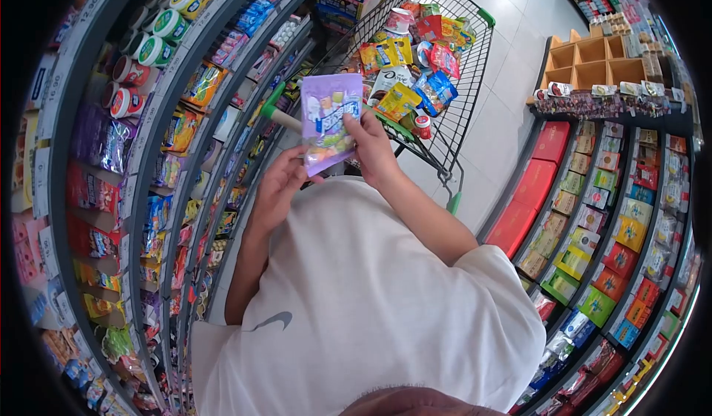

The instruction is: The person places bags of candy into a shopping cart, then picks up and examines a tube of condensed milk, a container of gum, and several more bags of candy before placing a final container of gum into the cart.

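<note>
A purple candy bag (331, 123) with a white-and-blue label and pictures of colourful sweets is held upright in front of my chest. My right hand (373, 149) grips its right edge, thumb on the front and the other fingers mostly hidden behind. At the lower left corner of the bag, my left hand (279, 185) has its fingers curled against the edge, with a fingertip peeking out below. Just beyond the bag stands a shopping cart (475, 71) with a green-ended handle (271, 110). Heaped inside are several snack packs, including a blue bag (436, 91) and a yellow bag (399, 103).
Shelves of bagged sweets and round tubs (169, 27) curve along my left. On my right, another shelf unit carries red boxes (530, 182) and rows of small packs. A wooden compartment display (589, 71) rises behind it. Pale floor tiles (512, 15) run between.
</note>
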